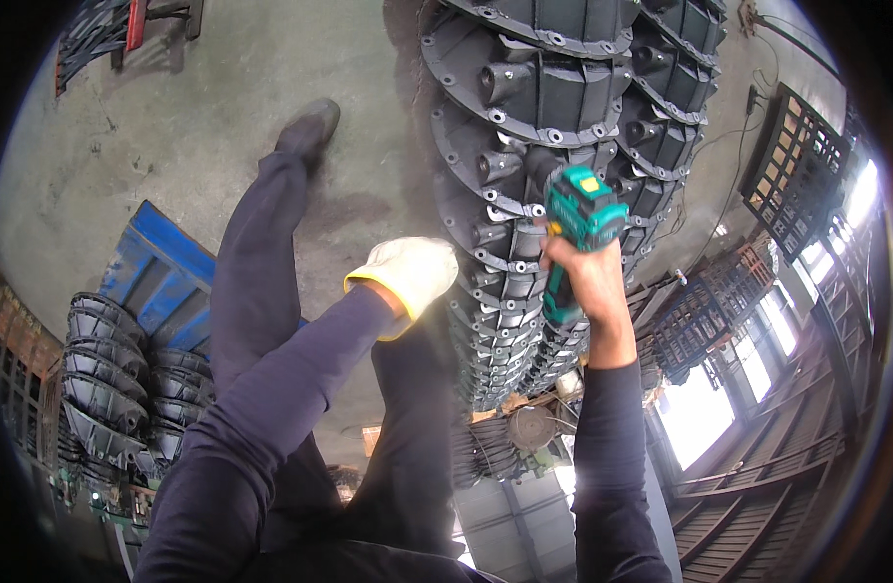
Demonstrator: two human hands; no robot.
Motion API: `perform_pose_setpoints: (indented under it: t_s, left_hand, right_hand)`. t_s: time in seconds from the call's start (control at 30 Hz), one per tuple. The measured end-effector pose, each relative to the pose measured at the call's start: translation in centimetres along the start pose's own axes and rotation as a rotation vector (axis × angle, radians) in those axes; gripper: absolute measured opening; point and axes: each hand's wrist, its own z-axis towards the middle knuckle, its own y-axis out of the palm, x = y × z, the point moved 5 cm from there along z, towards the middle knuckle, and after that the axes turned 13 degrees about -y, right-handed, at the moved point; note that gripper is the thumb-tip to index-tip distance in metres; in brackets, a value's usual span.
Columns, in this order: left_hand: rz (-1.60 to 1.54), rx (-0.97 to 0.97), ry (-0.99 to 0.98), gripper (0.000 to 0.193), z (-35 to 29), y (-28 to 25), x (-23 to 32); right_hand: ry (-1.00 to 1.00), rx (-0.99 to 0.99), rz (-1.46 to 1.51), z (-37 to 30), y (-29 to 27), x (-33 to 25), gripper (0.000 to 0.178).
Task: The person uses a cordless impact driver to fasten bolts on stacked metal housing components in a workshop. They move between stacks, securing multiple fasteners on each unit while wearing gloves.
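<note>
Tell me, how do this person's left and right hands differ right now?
The left hand wears an off-white glove with a yellow cuff; the right hand is bare.
The right hand grips a teal-and-black cordless power tool, while no tool shows in the left hand.
The left hand appears by the left edge of the stacked gray metal castings; the right hand appears in front of them.
Both extend from dark sleeves.

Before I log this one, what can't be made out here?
All in the head view:
- Left grip: fingers hidden by the back of its own glove; can't tell whether it holds anything.
- Green power tool: tip obscured by its body and blur; contact with the dark castings unclear.
- Dark castings: front stack cut off by the top edge.
</note>
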Motion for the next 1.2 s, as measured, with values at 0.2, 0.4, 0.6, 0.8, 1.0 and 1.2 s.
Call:
perform_pose_setpoints:
  t_s: [0.2, 0.4, 0.6, 0.8, 1.0, 1.2]
  left_hand:
    - [-0.038, -0.007, -0.082, 0.016, -0.3, -1.0, -0.8]
    - [-0.144, 0.042, -0.107, 0.015, -0.8, -2.8, -1.1]
    - [-0.171, 0.04, -0.123, 0.015, -1.2, -3.6, -1.4]
    - [-0.267, 0.107, -0.129, 0.015, -1.4, -4.6, -1.9]
    - [-0.259, 0.13, -0.136, 0.016, -1.3, -5.3, -2.8]
    - [-0.203, 0.121, -0.123, 0.021, -0.5, -6.5, -3.6]
  right_hand:
    - [-0.075, 0.091, -0.015, 7.0, 1.2, -1.4, 0.026]
    - [-0.028, 0.089, 0.009, 8.3, 1.6, -1.3, 0.026]
    - [0.042, -0.008, -0.076, 10.2, -0.4, -3.0, 0.025]
    - [0.088, -0.154, -0.22, 12.9, -1.8, -5.7, 0.022]
    - [0.03, -0.216, -0.298, 13.9, -1.5, -7.0, 0.021]
    - [0.082, -0.196, -0.308, 13.8, -2.0, -6.4, 0.02]
